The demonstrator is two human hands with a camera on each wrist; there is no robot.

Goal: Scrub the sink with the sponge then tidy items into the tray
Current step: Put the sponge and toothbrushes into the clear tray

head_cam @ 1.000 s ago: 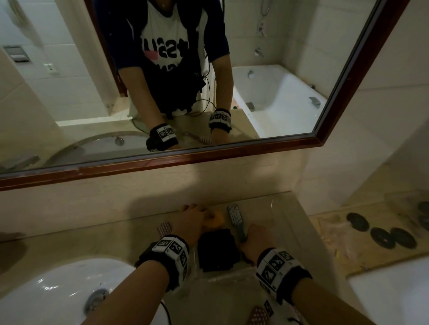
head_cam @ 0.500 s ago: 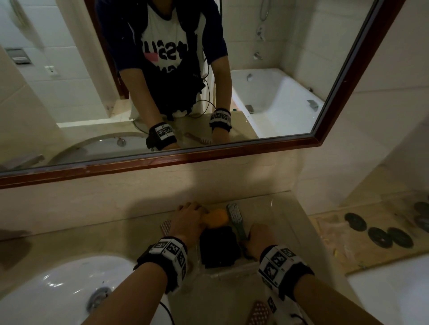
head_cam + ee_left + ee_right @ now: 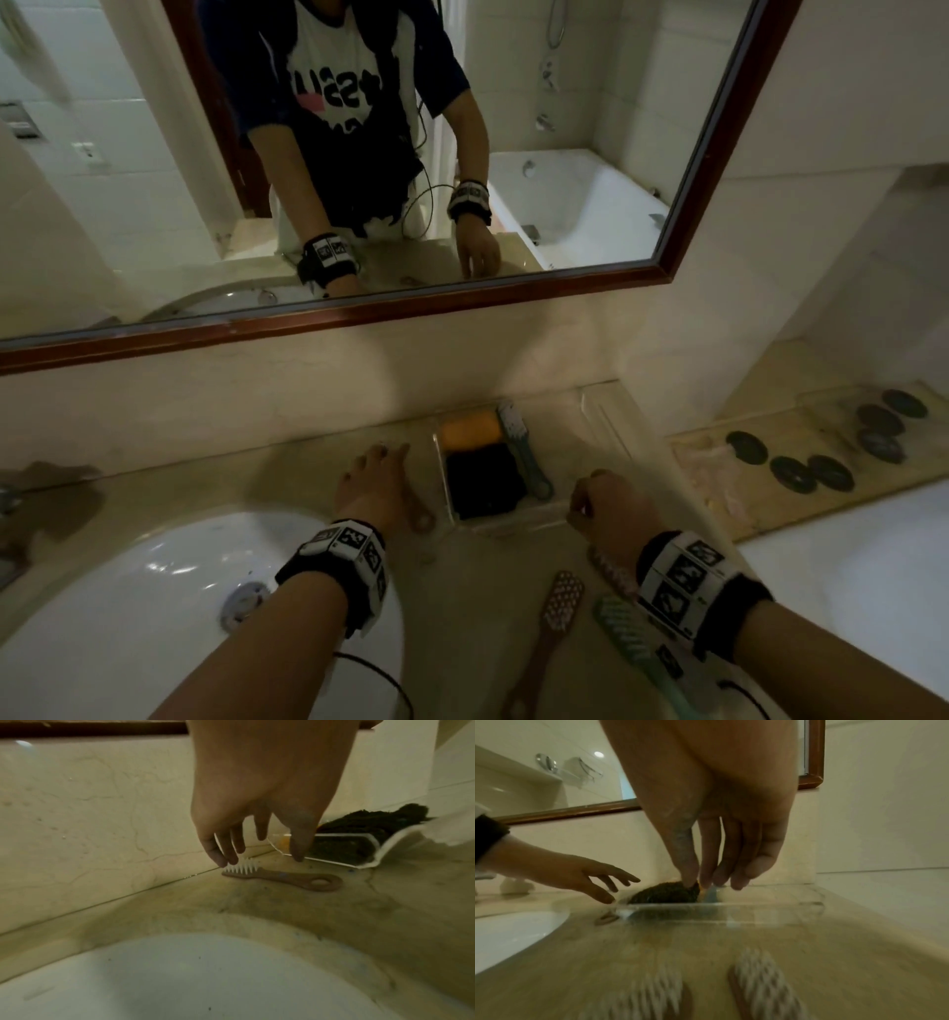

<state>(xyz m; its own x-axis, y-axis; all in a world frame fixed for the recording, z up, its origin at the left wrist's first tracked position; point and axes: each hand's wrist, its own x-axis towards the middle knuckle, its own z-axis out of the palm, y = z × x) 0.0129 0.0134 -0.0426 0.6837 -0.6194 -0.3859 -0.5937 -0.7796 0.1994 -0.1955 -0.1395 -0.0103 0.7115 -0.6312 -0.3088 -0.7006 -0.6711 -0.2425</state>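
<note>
Left hand (image 3: 372, 485) open, fingers spread over brown brush (image 3: 282, 877); right hand (image 3: 608, 509) loosely curled, empty, beside tray (image 3: 513, 524).

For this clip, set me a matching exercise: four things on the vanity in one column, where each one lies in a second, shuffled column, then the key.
Things
1. orange sponge
2. short brown brush
3. left hand
4. green brush

Places
A. on the counter just left of the clear tray, out of it
B. at the far end inside the tray, next to the dark cloth
C. on the counter near the front edge, by the right wrist
D. open over the short brush's bristle end

Pairs: 1-B, 2-A, 3-D, 4-C
</note>
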